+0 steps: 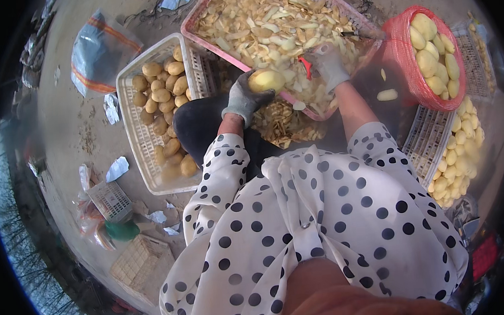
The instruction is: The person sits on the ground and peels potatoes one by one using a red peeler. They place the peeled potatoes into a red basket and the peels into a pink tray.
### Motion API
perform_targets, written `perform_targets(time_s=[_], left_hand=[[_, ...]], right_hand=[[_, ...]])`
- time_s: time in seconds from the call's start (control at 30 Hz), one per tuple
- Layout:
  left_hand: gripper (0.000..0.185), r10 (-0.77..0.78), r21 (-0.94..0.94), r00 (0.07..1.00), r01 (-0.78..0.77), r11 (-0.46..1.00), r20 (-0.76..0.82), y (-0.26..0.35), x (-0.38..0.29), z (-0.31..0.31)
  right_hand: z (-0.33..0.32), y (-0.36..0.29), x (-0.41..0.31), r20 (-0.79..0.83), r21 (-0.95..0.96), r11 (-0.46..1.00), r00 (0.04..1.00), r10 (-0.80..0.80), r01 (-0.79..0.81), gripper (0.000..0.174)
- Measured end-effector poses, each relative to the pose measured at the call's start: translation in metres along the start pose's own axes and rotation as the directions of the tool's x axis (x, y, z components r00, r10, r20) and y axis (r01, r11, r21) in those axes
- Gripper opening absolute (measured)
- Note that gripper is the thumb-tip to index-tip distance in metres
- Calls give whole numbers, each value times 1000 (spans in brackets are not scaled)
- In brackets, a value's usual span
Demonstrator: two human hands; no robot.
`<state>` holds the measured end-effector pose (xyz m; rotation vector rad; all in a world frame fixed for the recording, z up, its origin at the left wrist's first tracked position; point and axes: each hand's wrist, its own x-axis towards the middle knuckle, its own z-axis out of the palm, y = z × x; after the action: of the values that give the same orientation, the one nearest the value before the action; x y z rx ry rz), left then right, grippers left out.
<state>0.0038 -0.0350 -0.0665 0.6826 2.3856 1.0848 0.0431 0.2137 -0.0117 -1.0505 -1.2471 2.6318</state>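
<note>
My left hand (245, 97), in a grey work glove, grips a partly peeled potato (267, 81) at the near edge of a pink plastic crate (240, 64) heaped with potato peelings. My right hand (329, 65), in a pale glove, is closed round a red-handled peeler (306, 67) above the peelings, a short way right of the potato; the peeler's blade cannot be made out. More peelings (291, 123) lie below the crate, between my legs. Unpeeled potatoes (161, 95) sit in a white plastic crate on the left.
On the right a red mesh bag (400, 60) holds peeled potatoes (435, 60); more peeled potatoes (457, 159) lie in a crate (430, 141) below it. A blue-orange plastic bag (99, 54), a small basket (110, 201) and an empty crate (142, 266) stand left. Scraps litter the ground.
</note>
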Motion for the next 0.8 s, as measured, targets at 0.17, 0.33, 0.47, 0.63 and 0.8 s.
perform_targets(time_s=[0.17,0.33,0.47,0.63,0.8], left_hand=[[80,76,93,992,-67,993,-100,20,-2,3],[81,62,38,990,-58,998,-125,35,-6,-4],[81,95,-65,981,-107,992,-168,3,1,6],[81,23,45,998,-20,999,-63,6,0,2],[84,-40,42,994,45,998,-101,-2,2,4]], right_hand=[[20,8,-11,309,-358,852,910,-277,381,11],[30,7,-20,305,-453,777,895,-325,437,7],[4,-1,-1,-67,-369,929,997,-48,20,10],[-18,46,28,396,-246,887,876,-277,391,14],[15,12,-22,85,114,979,983,161,-170,24]])
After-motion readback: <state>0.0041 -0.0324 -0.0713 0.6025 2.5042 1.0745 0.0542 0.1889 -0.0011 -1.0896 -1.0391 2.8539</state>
